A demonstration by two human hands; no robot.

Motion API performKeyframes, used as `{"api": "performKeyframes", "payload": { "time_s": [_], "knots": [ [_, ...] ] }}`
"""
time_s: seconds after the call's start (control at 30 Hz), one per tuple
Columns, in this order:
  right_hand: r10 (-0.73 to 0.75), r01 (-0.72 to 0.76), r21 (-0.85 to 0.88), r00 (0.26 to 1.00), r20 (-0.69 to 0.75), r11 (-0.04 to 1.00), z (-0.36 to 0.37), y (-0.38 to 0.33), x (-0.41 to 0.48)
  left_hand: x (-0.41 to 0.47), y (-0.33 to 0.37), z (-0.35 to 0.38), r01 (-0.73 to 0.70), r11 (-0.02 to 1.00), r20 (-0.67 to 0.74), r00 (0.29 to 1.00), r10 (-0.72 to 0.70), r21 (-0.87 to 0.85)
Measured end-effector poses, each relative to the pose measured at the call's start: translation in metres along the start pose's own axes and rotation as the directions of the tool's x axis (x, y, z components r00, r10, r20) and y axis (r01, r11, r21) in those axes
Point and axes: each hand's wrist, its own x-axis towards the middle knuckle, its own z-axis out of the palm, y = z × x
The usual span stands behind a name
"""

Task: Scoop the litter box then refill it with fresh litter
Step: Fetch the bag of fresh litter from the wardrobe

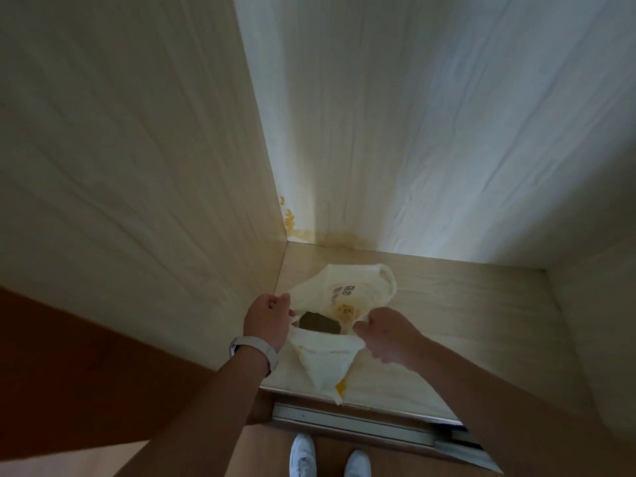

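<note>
From where I stand, a brown panel [69, 373] runs along at 9 o'clock, beside a pale wood-grain cupboard wall [137, 166]. The left hand [268, 318], with a watch [254, 349] on the wrist, has its grip pinched on the near-left edge of a cream plastic bag [347, 290] lying on the cupboard floor [447, 321]. At 3 o'clock of it, the right hand [382, 333] has its grip curled round the opposite edge, and between them the mouth is pulled apart. Something dark [318, 323] shows inside; I cannot tell what.

This looks like an early step: fetching or opening a bag, either for scooped waste or holding fresh litter. No litter box is in view, so scooping seems not yet begun. Next, I'd guess, the bag must be lifted out over the sliding-door track [351, 423] at 6 o'clock, without tearing the thin plastic.

A yellow-brown stain [292, 222] marks the corner at 12 o'clock. White shoes [303, 452] stand just before the track.
</note>
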Motion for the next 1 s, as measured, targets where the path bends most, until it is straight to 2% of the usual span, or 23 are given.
{"api": "performKeyframes", "payload": {
  "time_s": [0.07, 0.13, 0.23, 0.33, 0.4, 0.53, 0.6, 0.9, 1.0],
  "knots": [
    [0.122, -0.115, 0.226, 0.992, -0.021, 0.967, -0.005, 0.006, 0.004, -0.003, -0.005, -0.003, -0.008, 1.000, -0.002, 1.000, 0.008, 0.022],
    [0.234, -0.206, 0.380, 0.972, -0.027, 0.902, -0.013, 0.015, 0.013, -0.006, -0.009, -0.008, -0.035, 0.998, -0.011, 0.999, 0.036, 0.057],
    [0.274, -0.222, 0.450, 0.960, -0.052, 0.865, -0.027, 0.022, 0.025, -0.012, -0.013, -0.018, -0.081, 0.989, -0.002, 0.997, 0.082, 0.120],
    [0.207, -0.122, 0.379, 0.959, -0.193, 0.917, -0.037, 0.019, 0.037, -0.013, -0.019, -0.026, -0.113, 0.983, 0.020, 0.994, 0.112, 0.146],
    [0.121, -0.037, 0.323, 0.962, -0.243, 0.946, -0.038, 0.014, 0.042, -0.012, -0.023, -0.029, -0.128, 0.982, 0.033, 0.992, 0.124, 0.141],
    [-0.019, 0.050, 0.082, 0.940, -0.341, 0.995, -0.027, 0.006, 0.044, -0.011, -0.028, -0.033, -0.131, 0.986, 0.040, 0.991, 0.128, 0.107],
    [-0.065, 0.088, 0.045, 0.924, -0.377, 0.995, -0.020, -0.001, 0.039, -0.010, -0.027, -0.033, -0.135, 0.985, 0.039, 0.991, 0.131, 0.104],
    [-0.147, 0.154, -0.009, 0.928, -0.341, 0.988, 0.004, -0.017, 0.001, -0.016, -0.007, -0.017, -0.262, 0.948, 0.184, 0.956, 0.230, 0.180],
    [-0.233, 0.215, -0.090, 0.918, -0.322, 0.972, 0.008, -0.021, -0.015, -0.021, -0.002, -0.016, -0.271, 0.950, 0.201, 0.950, 0.239, 0.154]
  ]
}}
